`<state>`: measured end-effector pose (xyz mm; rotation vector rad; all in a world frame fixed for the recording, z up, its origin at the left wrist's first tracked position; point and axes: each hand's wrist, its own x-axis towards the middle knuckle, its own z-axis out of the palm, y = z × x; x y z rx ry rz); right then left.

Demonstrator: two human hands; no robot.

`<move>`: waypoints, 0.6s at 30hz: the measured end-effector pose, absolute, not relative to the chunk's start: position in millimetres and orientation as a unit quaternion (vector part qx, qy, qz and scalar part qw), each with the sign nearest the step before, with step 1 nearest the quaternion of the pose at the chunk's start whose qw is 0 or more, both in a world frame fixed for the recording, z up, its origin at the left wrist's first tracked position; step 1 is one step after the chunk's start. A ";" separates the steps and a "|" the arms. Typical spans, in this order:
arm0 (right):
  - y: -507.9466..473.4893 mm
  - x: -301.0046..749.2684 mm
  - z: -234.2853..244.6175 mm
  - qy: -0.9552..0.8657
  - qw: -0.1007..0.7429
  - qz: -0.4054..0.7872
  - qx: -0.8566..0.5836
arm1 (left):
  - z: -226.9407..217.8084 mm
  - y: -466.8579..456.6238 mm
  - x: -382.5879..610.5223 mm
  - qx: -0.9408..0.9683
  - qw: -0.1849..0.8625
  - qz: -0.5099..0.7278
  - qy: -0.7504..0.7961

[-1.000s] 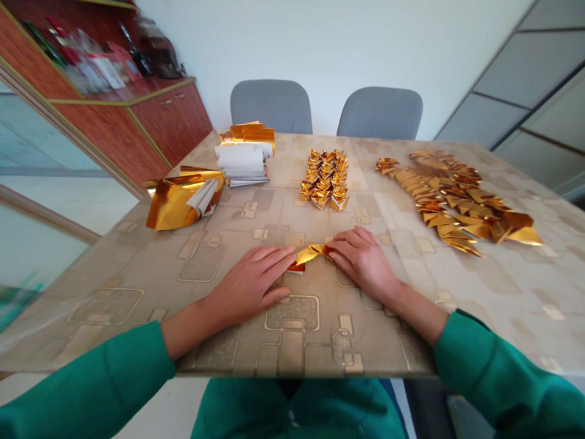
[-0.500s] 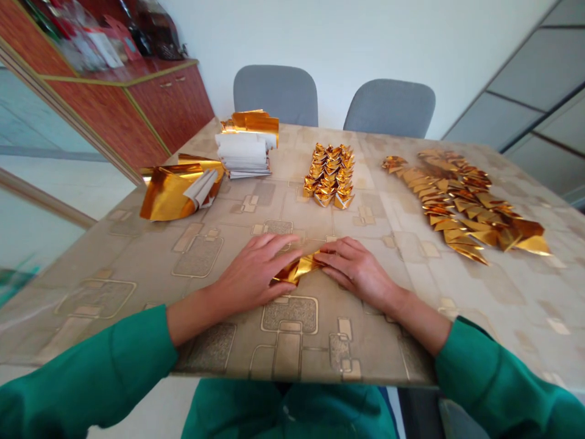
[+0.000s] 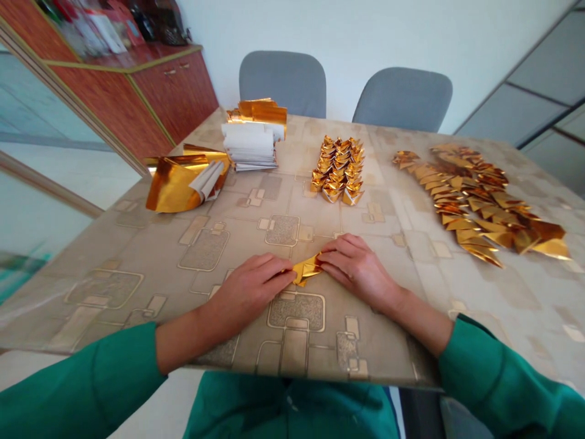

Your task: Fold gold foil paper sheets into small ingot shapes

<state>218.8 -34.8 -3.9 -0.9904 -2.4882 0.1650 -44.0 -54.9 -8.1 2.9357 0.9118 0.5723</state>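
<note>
Between my two hands, low over the near part of the table, is a small piece of folded gold foil paper (image 3: 307, 268). My left hand (image 3: 256, 281) has its fingertips closed on the left end of the paper. At the right end, the thumb and fingers of my right hand (image 3: 356, 263) pinch it. Some of the paper is hidden under the fingers. Beyond my hands stand rows of folded gold paper ingots (image 3: 338, 171), packed close together.
The patterned tablecloth (image 3: 247, 225) covers the table. At the back left are a stack of paper sheets (image 3: 250, 146) and some curled gold sheets (image 3: 176, 183). Long rows of folded gold pieces (image 3: 475, 201) lie to the right. Two grey chairs (image 3: 283, 79) stand behind.
My left hand has drawn back a little to the left and closed its fingers on the paper's end, uncovering more of it. My right hand keeps its hold. The view has shifted slightly.
</note>
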 end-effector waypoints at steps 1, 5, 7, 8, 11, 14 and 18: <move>-35.0 218.1 -3.7 -0.904 0.222 0.060 -0.361 | -7.8 -55.0 -42.7 0.938 0.005 0.190 0.291; -37.7 216.1 -1.7 -0.900 0.199 0.048 -0.384 | -9.0 -59.0 -34.5 0.947 0.000 0.189 0.260; -39.0 215.6 -0.9 -0.896 0.196 0.040 -0.396 | -10.5 -61.3 -30.3 0.955 -0.003 0.176 0.240; -39.4 215.4 -0.7 -0.895 0.195 0.038 -0.400 | -11.0 -62.0 -28.7 0.957 -0.004 0.171 0.235; -39.4 215.4 -1.2 -0.895 0.193 0.040 -0.401 | -10.8 -61.8 -26.1 0.959 -0.010 0.174 0.224; -38.8 215.4 -2.9 -0.895 0.191 0.042 -0.401 | -9.9 -58.6 -24.4 0.957 -0.019 0.173 0.233; -38.8 214.9 -4.1 -0.894 0.186 0.033 -0.407 | -13.4 -54.3 -21.3 0.959 -0.036 0.135 0.246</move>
